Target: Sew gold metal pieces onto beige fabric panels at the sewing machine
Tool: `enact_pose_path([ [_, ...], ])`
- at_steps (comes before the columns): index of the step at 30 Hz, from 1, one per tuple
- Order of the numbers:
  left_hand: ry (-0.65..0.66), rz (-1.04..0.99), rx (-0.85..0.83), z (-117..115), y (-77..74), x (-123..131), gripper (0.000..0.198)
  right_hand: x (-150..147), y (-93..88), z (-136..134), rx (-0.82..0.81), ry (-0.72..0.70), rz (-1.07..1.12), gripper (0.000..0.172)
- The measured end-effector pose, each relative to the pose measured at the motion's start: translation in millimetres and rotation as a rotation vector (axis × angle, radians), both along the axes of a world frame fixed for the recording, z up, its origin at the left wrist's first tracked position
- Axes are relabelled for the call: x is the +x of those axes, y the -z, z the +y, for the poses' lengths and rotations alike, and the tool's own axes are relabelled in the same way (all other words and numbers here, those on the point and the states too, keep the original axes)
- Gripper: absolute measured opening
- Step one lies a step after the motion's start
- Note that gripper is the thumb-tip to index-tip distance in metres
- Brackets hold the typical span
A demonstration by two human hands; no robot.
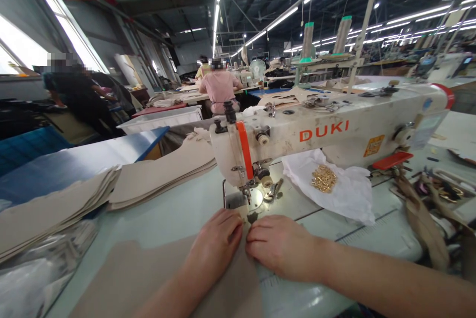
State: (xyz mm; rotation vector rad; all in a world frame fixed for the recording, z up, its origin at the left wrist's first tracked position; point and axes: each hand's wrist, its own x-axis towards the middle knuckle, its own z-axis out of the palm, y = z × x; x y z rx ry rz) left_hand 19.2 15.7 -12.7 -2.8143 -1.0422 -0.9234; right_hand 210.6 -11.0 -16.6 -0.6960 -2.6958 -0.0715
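Observation:
A large beige fabric panel (148, 273) lies on the pale green sewing table, its narrow far end at the needle of a white sewing machine (282, 132). My left hand (219, 233) rests on the panel just in front of the presser foot, fingers bent and closed on the fabric. Beside it, my right hand (278, 246) is closed at the panel's right edge, its fingertips curled under and partly hidden. A lamp lights the metal needle plate (256, 199) right beyond both hands.
Stacks of beige cut panels (159, 176) lie to the left, near a clear plastic bag (40, 278). Small gold metal fittings (323, 179) sit on white cloth (349, 196) right of the needle. A cluttered tray (446, 189) is at far right. Co-workers (219, 87) are farther off.

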Motion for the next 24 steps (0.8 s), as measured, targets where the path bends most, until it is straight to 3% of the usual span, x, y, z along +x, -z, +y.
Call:
enact_pose_path([
  [24, 0.008, -0.002, 0.023, 1.2, 0.0, 4.1, 0.02, 0.1, -4.1, -4.8, -0.034, 0.025, 0.028, 0.014],
])
